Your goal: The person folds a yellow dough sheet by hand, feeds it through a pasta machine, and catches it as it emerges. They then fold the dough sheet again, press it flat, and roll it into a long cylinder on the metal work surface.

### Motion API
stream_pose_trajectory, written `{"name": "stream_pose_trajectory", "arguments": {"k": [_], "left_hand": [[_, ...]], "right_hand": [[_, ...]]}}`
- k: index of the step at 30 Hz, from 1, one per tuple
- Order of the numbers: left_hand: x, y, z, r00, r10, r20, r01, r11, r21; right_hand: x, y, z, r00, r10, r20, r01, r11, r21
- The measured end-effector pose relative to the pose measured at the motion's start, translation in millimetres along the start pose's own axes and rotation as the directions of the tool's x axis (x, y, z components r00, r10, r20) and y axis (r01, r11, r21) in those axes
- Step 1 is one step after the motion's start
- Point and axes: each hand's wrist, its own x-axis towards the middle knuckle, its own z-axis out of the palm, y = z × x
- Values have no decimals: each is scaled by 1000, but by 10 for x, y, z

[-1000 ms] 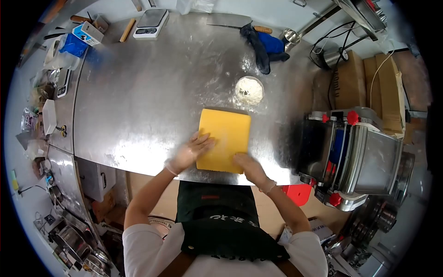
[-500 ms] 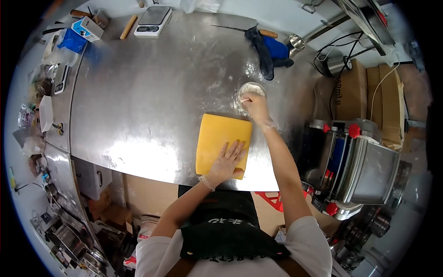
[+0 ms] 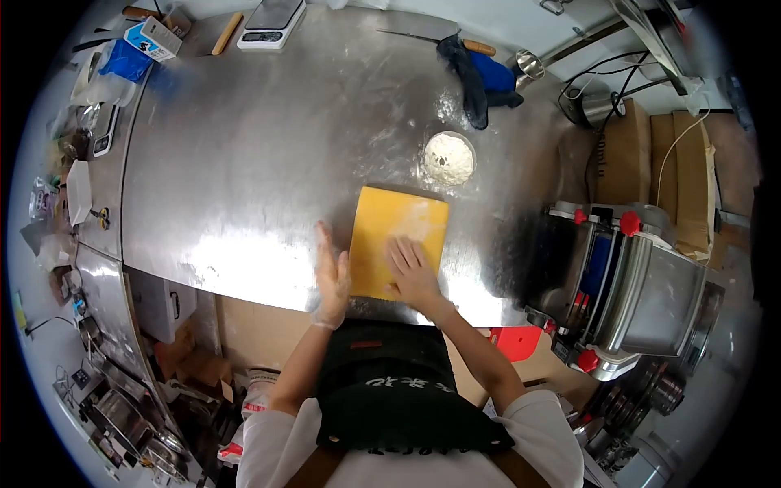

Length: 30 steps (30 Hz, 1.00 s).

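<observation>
A thick yellow slab of dough (image 3: 372, 236) lies near the front edge of the metal table, with a pale dusting of flour on its upper right part. My right hand (image 3: 412, 272) rests on the slab, fingers stretched out and palm down. Just off the slab's left edge, my left hand (image 3: 332, 281) is turned on its side with the fingers extended and nothing in it. Behind the slab stands a round bowl of flour (image 3: 450, 159), with loose flour scattered around it.
A dark blue cloth (image 3: 476, 81) and a knife (image 3: 478, 47) lie at the back. A white scale (image 3: 272, 26) stands at the back left. To the right are a metal roller machine (image 3: 634, 293) with red knobs and cardboard boxes (image 3: 626, 159). The steel table (image 3: 220, 163) extends left.
My right hand has left the flour bowl and come down onto the slab, where flour now shows. My left hand has moved off the slab to its left side.
</observation>
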Motion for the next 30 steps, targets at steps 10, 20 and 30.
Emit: {"name": "stream_pose_trajectory", "arguments": {"k": [10, 20, 30], "left_hand": [[-112, -38, -250, 973, -207, -103, 191, 971, -146], [-108, -384, -623, 958, -257, -129, 246, 964, -100], [294, -289, -31, 947, -319, 36, 320, 947, -27]], "right_hand": [[1252, 154, -165, 963, 141, -228, -166, 982, -95], [-135, 480, -20, 945, 248, -214, -287, 942, -176], [461, -680, 127, 991, 132, -29, -135, 985, -111]]}}
